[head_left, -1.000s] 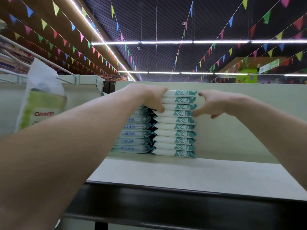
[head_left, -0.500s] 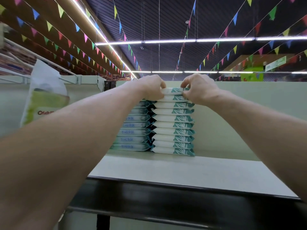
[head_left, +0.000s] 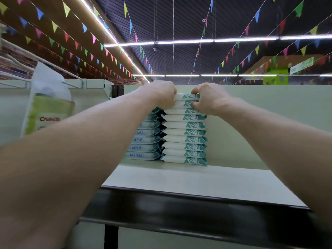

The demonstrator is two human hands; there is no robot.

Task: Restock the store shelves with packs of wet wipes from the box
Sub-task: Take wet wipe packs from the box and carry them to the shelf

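Between our curled fingers point(head_left: 195, 91), left hand point(head_left: 159, 94) and right hand point(head_left: 210, 98) grip the top packs point(head_left: 186, 100). Beneath them the stack point(head_left: 185, 139) rests on the shelf point(head_left: 197, 180).

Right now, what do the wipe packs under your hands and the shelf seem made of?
The wipe packs: soft plastic film, faintly glossy; crimped end seams and pillowy bulges show it. The shelf: probably painted metal, matte pale green, thin and flat with a dark front edge; coated board is possible.
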